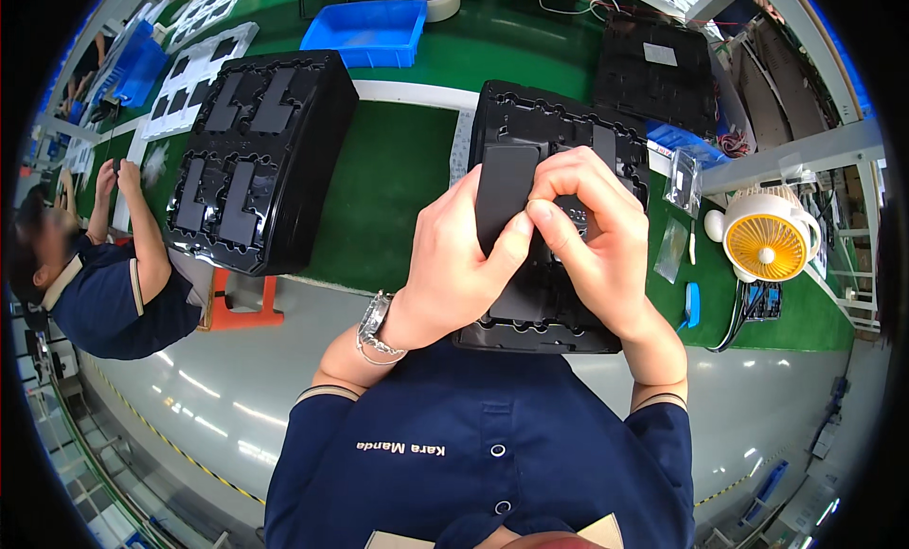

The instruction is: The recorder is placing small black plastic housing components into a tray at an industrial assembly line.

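A flat black rectangular part (507, 184) with rounded corners is held up in my left hand (454, 255), its thumb lying across the near face. My right hand (601, 236) is closed at the part's right edge, thumb and index fingertips pinched together; anything between them is too small to make out. Both hands are over a black moulded plastic tray (540, 338) with wavy-edged recesses, at the table's near edge. Another dark piece (519, 298) lies in the tray below my left thumb. My hands hide much of the tray's middle.
To the left stands a tall stack of black trays (327, 123) holding L-shaped black pieces. Behind are a blue bin (369, 33) and a tape roll (436, 0). A yellow-and-white fan (765, 241), clear bags (682, 184) and a black case (653, 80) are rightward. A co-worker (114, 293) sits at left.
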Demonstrator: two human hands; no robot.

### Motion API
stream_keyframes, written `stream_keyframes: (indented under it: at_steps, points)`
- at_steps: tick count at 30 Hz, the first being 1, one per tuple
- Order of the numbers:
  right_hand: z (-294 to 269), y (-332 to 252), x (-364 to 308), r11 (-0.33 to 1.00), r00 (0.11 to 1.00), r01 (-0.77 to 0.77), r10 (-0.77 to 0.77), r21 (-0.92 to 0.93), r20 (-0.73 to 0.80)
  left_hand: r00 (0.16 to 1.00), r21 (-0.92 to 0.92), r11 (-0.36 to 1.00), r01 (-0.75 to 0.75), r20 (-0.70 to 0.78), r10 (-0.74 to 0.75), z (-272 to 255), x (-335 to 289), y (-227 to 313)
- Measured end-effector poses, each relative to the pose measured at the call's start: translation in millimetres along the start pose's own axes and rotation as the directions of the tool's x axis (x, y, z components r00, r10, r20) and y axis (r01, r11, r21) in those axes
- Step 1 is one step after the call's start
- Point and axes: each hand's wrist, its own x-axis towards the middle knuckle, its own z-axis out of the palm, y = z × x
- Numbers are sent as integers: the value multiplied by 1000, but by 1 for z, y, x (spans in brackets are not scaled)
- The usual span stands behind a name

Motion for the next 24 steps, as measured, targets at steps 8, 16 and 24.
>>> stream_keyframes:
  at_steps: [8,16,24]
  points:
    - [-2,2,-3,829,939,-342,323,442,121,1000,-58,998,7,-4,-8,0,0,-1]
    - [-4,6,-5,922,964,-264,257,281,62,1000,-73,997,20,1,-20,5,0,-2]
    - [-9,5,4,817,962,-265,260,512,84,931,-538,761,363,243,-272,1,3,-2]
